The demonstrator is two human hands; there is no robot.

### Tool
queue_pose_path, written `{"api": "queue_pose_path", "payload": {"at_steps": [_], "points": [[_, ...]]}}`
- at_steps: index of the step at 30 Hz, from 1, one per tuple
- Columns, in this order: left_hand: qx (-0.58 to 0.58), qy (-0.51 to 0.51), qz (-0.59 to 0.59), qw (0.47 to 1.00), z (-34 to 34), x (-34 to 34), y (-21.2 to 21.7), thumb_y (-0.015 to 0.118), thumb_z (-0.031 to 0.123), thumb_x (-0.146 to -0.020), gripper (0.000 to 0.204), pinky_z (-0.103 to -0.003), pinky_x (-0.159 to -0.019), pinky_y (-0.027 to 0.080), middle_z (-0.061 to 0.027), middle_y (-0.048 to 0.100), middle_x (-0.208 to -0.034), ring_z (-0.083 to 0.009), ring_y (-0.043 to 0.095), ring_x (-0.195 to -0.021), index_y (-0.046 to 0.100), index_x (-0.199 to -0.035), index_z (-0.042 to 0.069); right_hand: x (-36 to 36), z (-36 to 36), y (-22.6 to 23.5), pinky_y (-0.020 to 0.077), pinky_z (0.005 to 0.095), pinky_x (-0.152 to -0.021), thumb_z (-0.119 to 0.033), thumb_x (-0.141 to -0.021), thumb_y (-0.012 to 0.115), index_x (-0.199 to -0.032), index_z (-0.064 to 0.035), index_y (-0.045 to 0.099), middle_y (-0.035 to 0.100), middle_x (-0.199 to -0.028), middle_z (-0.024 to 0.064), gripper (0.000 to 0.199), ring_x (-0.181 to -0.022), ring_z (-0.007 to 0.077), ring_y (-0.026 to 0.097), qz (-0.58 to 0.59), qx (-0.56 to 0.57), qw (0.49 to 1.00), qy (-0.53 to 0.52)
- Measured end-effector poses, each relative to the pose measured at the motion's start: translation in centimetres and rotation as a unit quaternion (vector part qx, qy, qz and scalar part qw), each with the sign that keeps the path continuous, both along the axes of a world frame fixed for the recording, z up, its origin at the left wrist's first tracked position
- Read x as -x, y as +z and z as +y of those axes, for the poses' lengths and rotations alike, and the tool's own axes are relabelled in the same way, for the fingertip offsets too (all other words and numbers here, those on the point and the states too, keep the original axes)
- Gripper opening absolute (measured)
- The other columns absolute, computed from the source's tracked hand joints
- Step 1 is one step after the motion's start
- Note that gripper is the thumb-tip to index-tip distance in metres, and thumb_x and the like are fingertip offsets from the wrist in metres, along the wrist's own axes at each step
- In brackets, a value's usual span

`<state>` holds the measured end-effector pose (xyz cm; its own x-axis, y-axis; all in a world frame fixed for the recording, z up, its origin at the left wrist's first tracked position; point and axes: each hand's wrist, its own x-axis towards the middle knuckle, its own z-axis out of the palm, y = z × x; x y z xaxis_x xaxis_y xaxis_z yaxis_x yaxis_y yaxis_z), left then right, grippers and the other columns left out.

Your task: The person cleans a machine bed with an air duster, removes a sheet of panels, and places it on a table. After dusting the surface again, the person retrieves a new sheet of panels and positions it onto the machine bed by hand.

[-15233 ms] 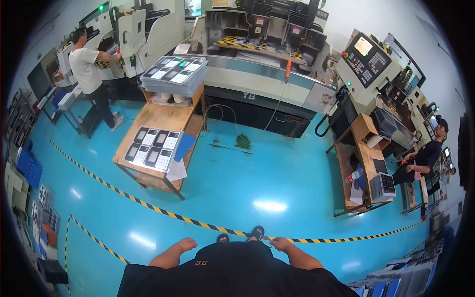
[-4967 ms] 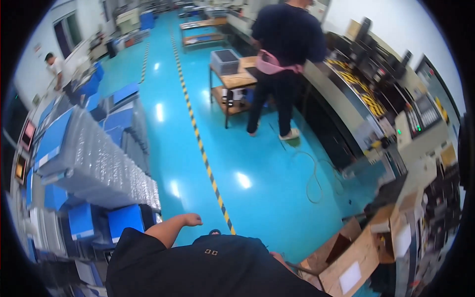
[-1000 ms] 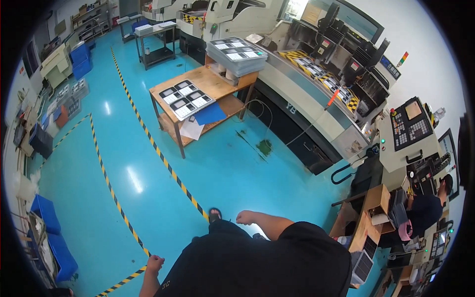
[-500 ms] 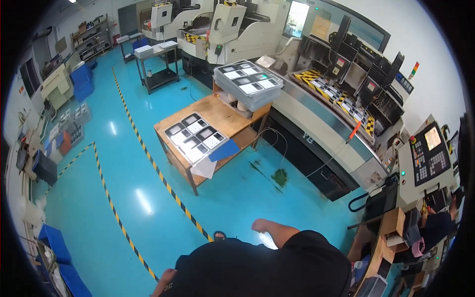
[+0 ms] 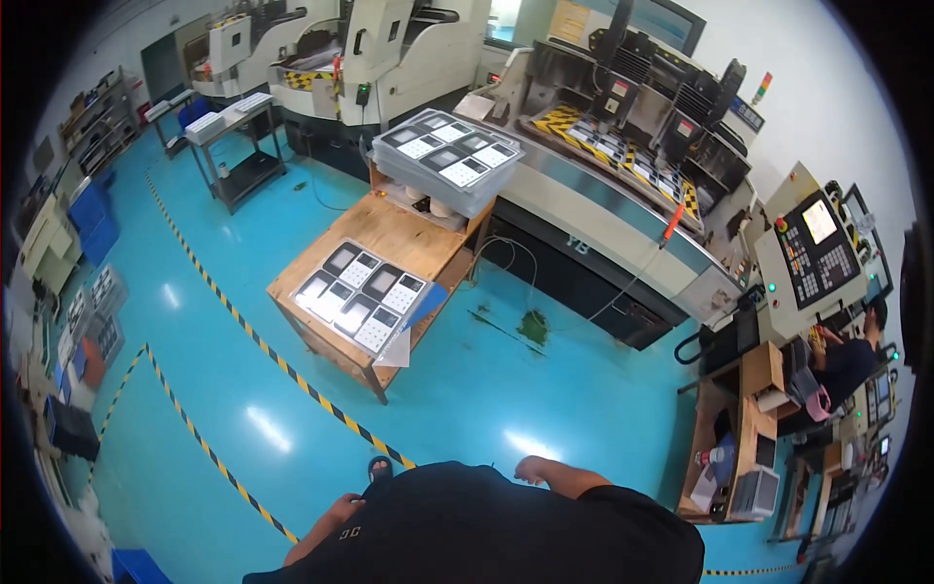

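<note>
My right hand (image 5: 532,471) hangs in front of my body over the blue floor, its fingers loosely curled with nothing seen in them. At my left side my left hand (image 5: 344,507) hangs low, its fingers mostly turned away or hidden. Neither hand touches anything that I can see. Ahead stands a wooden workbench (image 5: 331,229). On its top lies a flat sheet of black-and-white keypad panels (image 5: 360,292), with a blue piece (image 5: 424,306) at its right edge. A stack of clear plastic trays (image 5: 438,180) with similar panels rests on the bench's raised back shelf.
Behind the bench is a large machine (image 5: 603,234) with a control panel (image 5: 822,248) at its right. Another person (image 5: 846,365) is at the far right near a wooden table (image 5: 749,457). Striped floor tape (image 5: 263,346) runs along the left. A green stain (image 5: 532,327) marks the floor.
My view has turned and shifted, so the bench and machines sit further left. My right hand has dropped a little in view, and more of my left forearm shows.
</note>
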<state>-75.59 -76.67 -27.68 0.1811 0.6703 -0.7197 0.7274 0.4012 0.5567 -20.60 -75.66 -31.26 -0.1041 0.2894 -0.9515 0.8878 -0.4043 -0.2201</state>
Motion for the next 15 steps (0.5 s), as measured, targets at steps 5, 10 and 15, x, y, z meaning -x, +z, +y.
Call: {"api": "queue_pose_path", "payload": {"at_steps": [5,10,15], "points": [[0.058,-0.109,-0.027,0.992,8.2,12.7,-6.3,0.059,0.030,-0.088,0.034,-0.040,-0.066,0.054,-0.0149,0.067,-0.094,-0.0263,0.066,-0.082,0.065,-0.109,0.004,7.3,-2.6,3.7,0.0546,0.0379,-0.063,-0.035,-0.089,0.055,-0.098,-0.0071,0.063,0.063,-0.087,0.0079,0.031,-0.074,0.0207,0.061,0.038,-0.019,0.982,-0.182],[0.077,0.062,0.029,0.995,15.7,15.7,-5.2,0.058,0.030,-0.082,0.030,-0.040,-0.051,0.049,-0.0137,0.061,-0.066,-0.0261,0.058,-0.054,0.066,-0.082,0.001,13.0,-2.0,3.4,0.0520,0.0370,-0.076,-0.038,-0.089,0.057,-0.112,-0.0090,0.069,0.069,-0.100,0.0108,0.039,-0.087,0.0216,0.064,0.070,-0.103,0.969,-0.213],[0.083,0.017,-0.015,0.996,18.5,12.2,-2.2,0.059,0.038,-0.086,0.036,-0.039,-0.054,0.049,-0.0107,0.065,-0.084,-0.0228,0.061,-0.069,0.065,-0.096,0.004,16.5,-0.7,7.5,0.0532,0.0321,-0.064,-0.034,-0.089,0.062,-0.112,-0.0067,0.068,0.068,-0.095,0.0078,0.036,-0.080,0.0156,0.063,0.071,-0.108,0.947,-0.293]]}}
